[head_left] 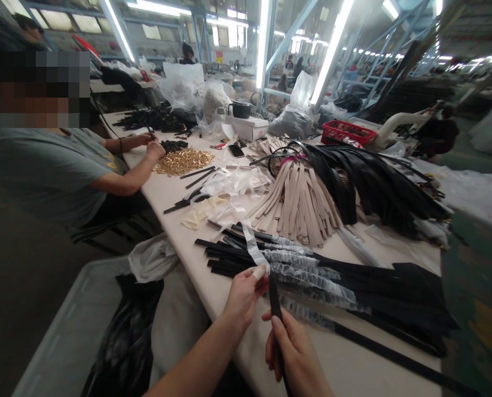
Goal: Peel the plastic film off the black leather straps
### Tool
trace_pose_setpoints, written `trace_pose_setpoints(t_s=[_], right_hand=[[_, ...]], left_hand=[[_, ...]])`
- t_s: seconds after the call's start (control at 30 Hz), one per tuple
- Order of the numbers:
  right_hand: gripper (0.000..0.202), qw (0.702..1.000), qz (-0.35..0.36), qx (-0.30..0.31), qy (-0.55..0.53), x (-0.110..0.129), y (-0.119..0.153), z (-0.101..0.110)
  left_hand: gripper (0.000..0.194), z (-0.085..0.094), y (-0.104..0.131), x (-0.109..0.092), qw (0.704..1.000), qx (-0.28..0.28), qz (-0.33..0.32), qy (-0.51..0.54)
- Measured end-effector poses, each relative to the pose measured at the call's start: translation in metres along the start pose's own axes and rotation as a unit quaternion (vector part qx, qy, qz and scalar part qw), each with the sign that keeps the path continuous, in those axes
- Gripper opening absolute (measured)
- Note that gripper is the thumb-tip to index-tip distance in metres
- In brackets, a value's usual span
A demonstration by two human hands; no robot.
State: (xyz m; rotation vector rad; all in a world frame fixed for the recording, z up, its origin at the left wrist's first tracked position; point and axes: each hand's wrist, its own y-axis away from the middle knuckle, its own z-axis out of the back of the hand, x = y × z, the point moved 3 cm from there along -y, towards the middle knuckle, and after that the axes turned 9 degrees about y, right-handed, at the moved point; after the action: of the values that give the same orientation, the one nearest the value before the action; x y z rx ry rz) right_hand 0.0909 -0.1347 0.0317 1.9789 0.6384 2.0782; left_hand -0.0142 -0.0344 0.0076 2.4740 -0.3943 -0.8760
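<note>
- Two bare hands just in front of the wrapped strap pile (pixel 320 275); left hand (pixel 241 292) has thumb and fingers pinched on a whitish plastic strip (pixel 252 245), which trails over the pile's left end
- right hand (pixel 289 339) is wrapped round a loose black strap (pixel 274 298) – that one's near side of the pile too, top end right by the left fingertips
- beige straps (pixel 299 204) fan out just behind the pile; red basket (pixel 347 132) sits well behind it
- gold metal bits (pixel 188 161) lie far left of the pile, beside another person's hands (pixel 153 146)
</note>
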Motion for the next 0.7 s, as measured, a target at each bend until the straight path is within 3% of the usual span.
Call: trace_pose_setpoints(t_s=[0.17, 0.37, 0.7], right_hand=[[0.057, 0.999, -0.015, -0.009, 0.049, 0.000, -0.003, 0.001], [0.062, 0.988, -0.004, -0.025, 0.152, 0.003, 0.001, 0.000], [0.063, 0.997, -0.028, 0.006, 0.073, 0.002, -0.002, -0.002]], left_hand=[[0.025, -0.003, 0.003, -0.003, 1.000, 0.006, 0.004, -0.012], [0.029, 0.001, 0.001, -0.009, 0.999, -0.029, 0.000, -0.031], [0.028, 0.000, 0.008, -0.011, 0.997, 0.006, 0.030, -0.066]])
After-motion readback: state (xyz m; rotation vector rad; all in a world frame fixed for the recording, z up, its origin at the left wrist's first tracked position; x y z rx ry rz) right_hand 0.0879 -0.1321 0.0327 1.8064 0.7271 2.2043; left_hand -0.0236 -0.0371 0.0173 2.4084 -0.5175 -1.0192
